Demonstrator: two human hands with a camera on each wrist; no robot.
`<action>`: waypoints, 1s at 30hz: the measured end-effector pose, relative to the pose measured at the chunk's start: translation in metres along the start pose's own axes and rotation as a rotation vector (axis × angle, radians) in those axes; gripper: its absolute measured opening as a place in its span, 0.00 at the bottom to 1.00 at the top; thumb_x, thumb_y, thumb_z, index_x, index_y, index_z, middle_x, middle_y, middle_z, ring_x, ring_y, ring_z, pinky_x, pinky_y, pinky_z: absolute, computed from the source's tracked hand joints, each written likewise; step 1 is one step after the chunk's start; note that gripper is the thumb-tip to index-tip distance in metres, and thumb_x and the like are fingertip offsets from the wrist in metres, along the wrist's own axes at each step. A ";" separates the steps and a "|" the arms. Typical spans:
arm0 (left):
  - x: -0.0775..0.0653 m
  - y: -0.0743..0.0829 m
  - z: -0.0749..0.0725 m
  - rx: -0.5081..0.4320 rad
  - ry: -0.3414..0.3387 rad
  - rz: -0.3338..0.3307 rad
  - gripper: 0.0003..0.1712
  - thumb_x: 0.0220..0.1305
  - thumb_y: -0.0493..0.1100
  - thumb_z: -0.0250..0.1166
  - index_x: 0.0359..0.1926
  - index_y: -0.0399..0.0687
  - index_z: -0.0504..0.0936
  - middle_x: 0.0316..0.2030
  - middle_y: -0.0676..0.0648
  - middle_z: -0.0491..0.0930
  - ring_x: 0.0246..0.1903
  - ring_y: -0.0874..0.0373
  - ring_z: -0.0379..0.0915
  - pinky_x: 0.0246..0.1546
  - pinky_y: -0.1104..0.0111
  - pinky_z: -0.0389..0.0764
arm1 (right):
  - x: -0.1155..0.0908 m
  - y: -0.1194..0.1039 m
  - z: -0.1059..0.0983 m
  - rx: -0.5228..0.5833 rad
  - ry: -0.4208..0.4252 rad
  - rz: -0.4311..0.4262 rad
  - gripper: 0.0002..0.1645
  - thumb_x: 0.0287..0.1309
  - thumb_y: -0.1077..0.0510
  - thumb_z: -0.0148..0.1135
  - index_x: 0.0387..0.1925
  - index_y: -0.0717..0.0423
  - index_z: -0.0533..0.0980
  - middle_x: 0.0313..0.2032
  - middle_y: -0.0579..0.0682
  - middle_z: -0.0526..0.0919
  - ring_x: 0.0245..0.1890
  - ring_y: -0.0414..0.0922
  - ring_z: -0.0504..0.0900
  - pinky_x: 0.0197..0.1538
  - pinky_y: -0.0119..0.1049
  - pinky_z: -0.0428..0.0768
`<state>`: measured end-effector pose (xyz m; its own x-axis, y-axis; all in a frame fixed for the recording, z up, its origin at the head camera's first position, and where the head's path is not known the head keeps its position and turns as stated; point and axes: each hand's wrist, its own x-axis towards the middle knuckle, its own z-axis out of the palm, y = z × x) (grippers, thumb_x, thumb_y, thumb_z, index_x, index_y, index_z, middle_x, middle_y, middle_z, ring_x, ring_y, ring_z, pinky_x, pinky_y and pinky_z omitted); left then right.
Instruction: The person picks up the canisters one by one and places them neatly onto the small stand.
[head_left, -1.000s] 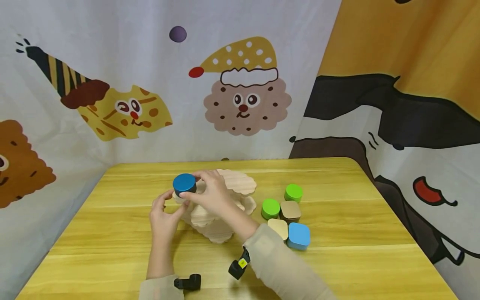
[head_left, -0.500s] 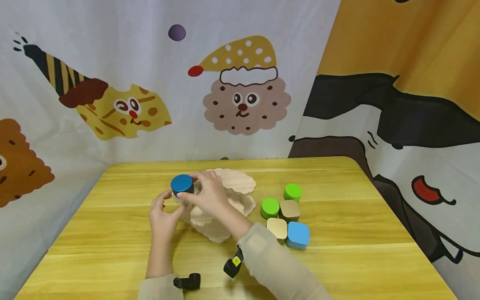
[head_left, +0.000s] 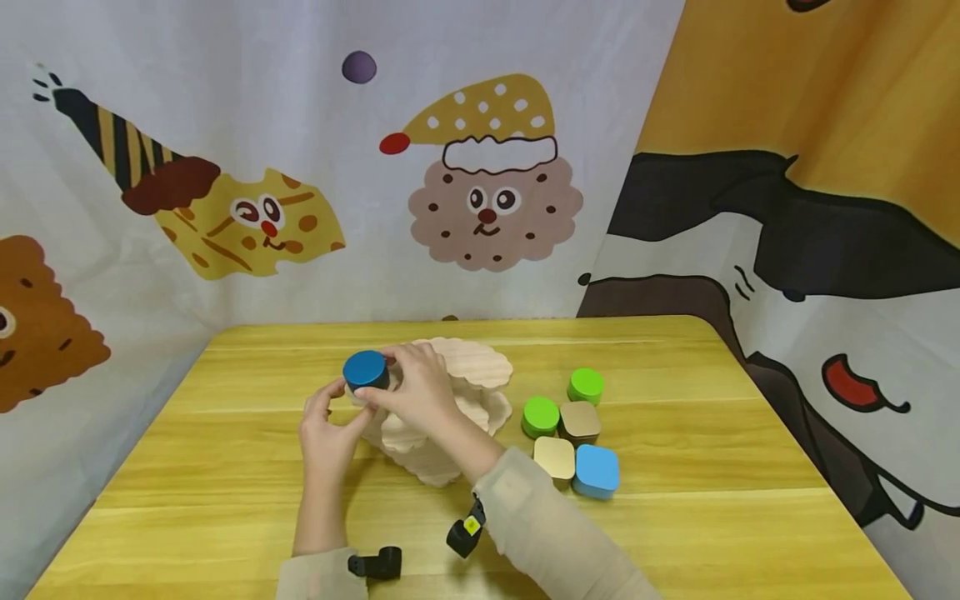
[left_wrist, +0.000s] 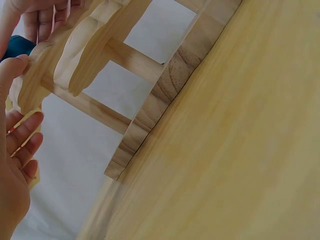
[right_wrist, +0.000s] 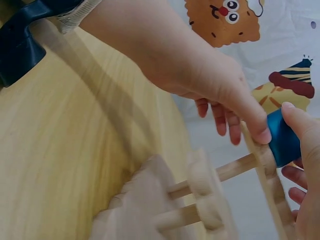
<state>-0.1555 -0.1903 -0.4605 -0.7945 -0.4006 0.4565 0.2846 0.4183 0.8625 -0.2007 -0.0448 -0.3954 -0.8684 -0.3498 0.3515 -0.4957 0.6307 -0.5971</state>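
A dark blue round block (head_left: 365, 370) is at the left end of the upper scalloped tier of a pale wooden tiered stand (head_left: 474, 363). My right hand (head_left: 423, 387) pinches that block between thumb and fingers. Just below, my left hand (head_left: 327, 442) holds the edge of the same tier, its thumb (left_wrist: 14, 70) on the rim and its other fingers loosely bent. In the right wrist view the blue block (right_wrist: 284, 138) touches or nearly touches the tier's edge. Wooden dowels (left_wrist: 135, 61) join the tiers. Part of the stand is hidden behind my right hand.
Right of the stand lie two green round blocks (head_left: 541, 417), a tan square block (head_left: 580, 422), a cream square block (head_left: 554, 460) and a light blue square block (head_left: 597, 471). All rest on a yellow wood-grain table (head_left: 712, 500), with a printed curtain (head_left: 300, 100) behind.
My right hand and the blue round block have shifted very slightly left, the forearm swinging a little with them. My left hand stays on the tier's edge.
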 end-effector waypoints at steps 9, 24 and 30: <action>-0.001 0.001 0.000 -0.005 0.007 0.024 0.29 0.44 0.35 0.77 0.50 0.32 0.79 0.44 0.36 0.78 0.47 0.54 0.66 0.46 0.59 0.61 | -0.008 -0.008 -0.027 0.025 0.047 -0.042 0.38 0.48 0.32 0.67 0.57 0.46 0.74 0.51 0.39 0.77 0.55 0.41 0.66 0.56 0.41 0.63; 0.000 0.000 0.000 -0.001 -0.023 -0.014 0.31 0.44 0.37 0.78 0.51 0.34 0.79 0.46 0.37 0.77 0.49 0.51 0.66 0.49 0.54 0.63 | -0.054 0.005 -0.080 0.181 0.176 -0.180 0.34 0.43 0.49 0.78 0.53 0.51 0.76 0.50 0.42 0.78 0.56 0.40 0.66 0.57 0.47 0.63; 0.000 0.001 -0.001 -0.009 -0.025 -0.024 0.31 0.45 0.37 0.78 0.51 0.34 0.78 0.46 0.37 0.76 0.49 0.50 0.66 0.51 0.49 0.63 | -0.077 0.027 -0.095 0.176 0.163 -0.137 0.34 0.43 0.48 0.77 0.54 0.50 0.76 0.50 0.40 0.77 0.56 0.41 0.66 0.55 0.49 0.66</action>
<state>-0.1547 -0.1901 -0.4595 -0.8143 -0.3897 0.4301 0.2703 0.4012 0.8752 -0.1463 0.0651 -0.3704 -0.7868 -0.2986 0.5401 -0.6152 0.4498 -0.6475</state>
